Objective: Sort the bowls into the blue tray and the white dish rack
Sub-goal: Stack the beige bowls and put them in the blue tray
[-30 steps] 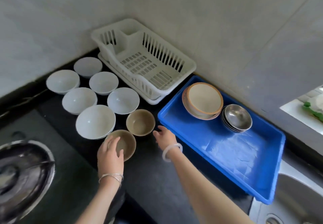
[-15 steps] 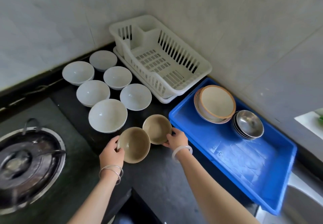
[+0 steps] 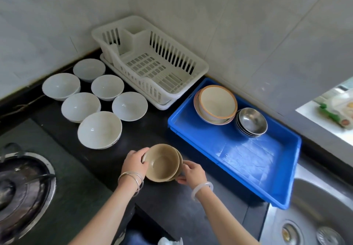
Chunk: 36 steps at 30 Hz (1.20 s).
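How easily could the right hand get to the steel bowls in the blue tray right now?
Probably yes, once freed: the right hand grips the stacked tan bowls together with the left hand. Nothing stands between it and the steel bowls, and the near part of the blue tray is bare.

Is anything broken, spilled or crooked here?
Nothing is broken or spilled. Only the cream orange-rimmed bowl sits askew on its stack in the blue plastic tray. The left hand and right hand hold two nested tan bowls tilted.
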### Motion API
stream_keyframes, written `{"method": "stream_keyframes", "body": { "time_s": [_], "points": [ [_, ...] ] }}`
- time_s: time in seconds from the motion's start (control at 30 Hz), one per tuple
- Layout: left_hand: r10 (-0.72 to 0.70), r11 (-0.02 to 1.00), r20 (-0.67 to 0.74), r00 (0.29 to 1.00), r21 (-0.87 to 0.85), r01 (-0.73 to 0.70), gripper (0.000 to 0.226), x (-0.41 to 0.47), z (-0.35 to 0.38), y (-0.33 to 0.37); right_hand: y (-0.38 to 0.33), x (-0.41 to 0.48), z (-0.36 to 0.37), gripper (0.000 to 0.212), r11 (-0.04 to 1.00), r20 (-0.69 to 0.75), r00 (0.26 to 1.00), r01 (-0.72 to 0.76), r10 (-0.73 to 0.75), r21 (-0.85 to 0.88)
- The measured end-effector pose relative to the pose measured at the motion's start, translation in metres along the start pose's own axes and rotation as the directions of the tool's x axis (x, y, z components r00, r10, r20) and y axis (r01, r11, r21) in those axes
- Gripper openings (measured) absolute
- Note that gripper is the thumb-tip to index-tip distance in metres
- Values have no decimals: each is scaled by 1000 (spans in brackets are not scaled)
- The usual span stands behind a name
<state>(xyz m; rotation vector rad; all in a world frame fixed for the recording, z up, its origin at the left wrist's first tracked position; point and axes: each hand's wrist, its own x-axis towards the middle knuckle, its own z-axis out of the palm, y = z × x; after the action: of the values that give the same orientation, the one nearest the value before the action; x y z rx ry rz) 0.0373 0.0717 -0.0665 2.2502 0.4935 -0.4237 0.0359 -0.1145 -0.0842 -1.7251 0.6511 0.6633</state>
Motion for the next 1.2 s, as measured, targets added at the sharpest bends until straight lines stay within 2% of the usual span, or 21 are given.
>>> {"method": "stream_keyframes", "body": {
  "time_s": [0.17, 0.33, 0.47, 0.53, 0.63, 0.73, 0.87, 0.97, 1.2],
  "points": [
    [7, 999, 11, 1000, 38, -8, 43, 0, 11, 4, -2, -6, -2, 16, 1000, 1, 1000, 27, -27, -12],
    [-55, 996, 27, 998, 77, 53, 36, 4, 18, -1, -2, -5, 2, 39, 991, 15, 998, 66, -65, -112],
    [-109, 992, 103, 989, -52, 115, 17, 2, 23, -5, -2, -3, 3, 41, 992, 36, 999, 45, -41, -116],
    [-107, 988, 91, 990, -99, 116, 14, 1, 24, -2, -3, -4, 3, 41, 994, 16, 999, 49, -48, -100],
    [-77, 974, 67, 995, -210, 89, 12, -1, 21, 16, -8, -9, -8, 37, 994, -64, 993, 98, -102, -52],
    [13, 950, 66, 998, -312, 8, 12, -1, 21, 45, -16, -14, -34, 30, 987, -141, 978, 159, -152, 34],
    [81, 874, 159, 984, -486, 7, 14, 2, 38, 101, -28, -20, -87, 20, 961, -241, 955, 216, -172, 172],
    [104, 832, 247, 963, -553, 52, 16, 2, 68, 145, -26, -19, -129, 19, 951, -355, 924, 225, -139, 211],
    [165, 849, 480, 861, -514, 123, 16, -1, 158, 218, 14, -7, -212, 23, 902, -545, 837, 199, 47, 383]
  ]
}}
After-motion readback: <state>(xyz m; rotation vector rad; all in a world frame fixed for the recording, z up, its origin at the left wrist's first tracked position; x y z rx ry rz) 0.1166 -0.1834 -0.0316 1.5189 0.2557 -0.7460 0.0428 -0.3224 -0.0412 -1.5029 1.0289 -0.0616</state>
